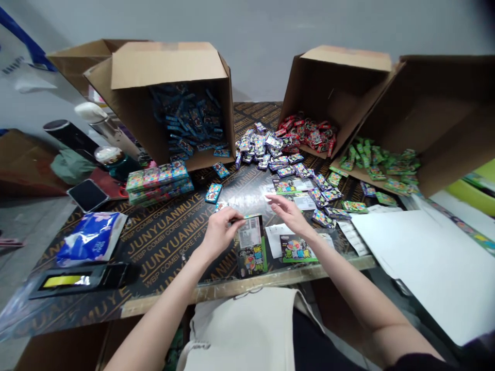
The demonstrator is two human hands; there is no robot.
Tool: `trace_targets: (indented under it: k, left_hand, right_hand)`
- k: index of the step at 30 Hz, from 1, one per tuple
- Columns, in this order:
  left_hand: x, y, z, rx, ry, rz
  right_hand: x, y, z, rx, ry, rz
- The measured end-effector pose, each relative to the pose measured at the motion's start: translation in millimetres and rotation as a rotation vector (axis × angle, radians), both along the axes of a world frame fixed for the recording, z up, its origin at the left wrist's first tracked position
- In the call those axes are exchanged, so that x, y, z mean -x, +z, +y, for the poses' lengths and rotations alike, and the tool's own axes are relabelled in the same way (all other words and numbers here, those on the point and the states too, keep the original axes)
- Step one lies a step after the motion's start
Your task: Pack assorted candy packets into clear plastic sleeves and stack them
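Observation:
My left hand (220, 229) is closed in a pinch on the top edge of a small printed pouch (250, 245) that stands near the front edge of the dark printed board (166, 237). Just to the right, my right hand (288, 212) hovers with its fingers stretched out and holds nothing. Under it lie a flat pouch with a colourful label (296, 249) and some white slips (275, 238). Loose purple candy packets (266, 149) are heaped beyond the hands.
Several tipped cardboard boxes hold blue packets (193, 123), red packets (309, 133) and green packets (381, 162). A stack of packet blocks (158, 181), a tissue pack (93, 238), a phone (88, 195), a black device (83, 278) and white sheets (425, 257) surround the work area.

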State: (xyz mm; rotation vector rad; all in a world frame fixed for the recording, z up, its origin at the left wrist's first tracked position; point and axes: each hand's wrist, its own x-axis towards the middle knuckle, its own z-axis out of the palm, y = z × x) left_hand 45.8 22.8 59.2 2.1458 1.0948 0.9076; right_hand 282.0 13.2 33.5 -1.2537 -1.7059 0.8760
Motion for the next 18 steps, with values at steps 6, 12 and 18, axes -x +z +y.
trace_targets:
  k: [6,12,18]
  left_hand:
    - [-1.0,-6.7,-3.2,-0.033,-0.031,-0.007]
    - [-6.1,-4.3,-8.6,-0.016,0.007,0.001]
    - [-9.2,-3.0,-14.5,-0.040,0.081,-0.014]
  right_hand:
    - [-29.4,-55.3,-6.0,0.041,-0.106,-0.534]
    - [-2.9,-68.8,-11.1,0.038,-0.082,-0.545]
    - [5.4,-75.2,-23.8,0.038,-0.080,-0.428]
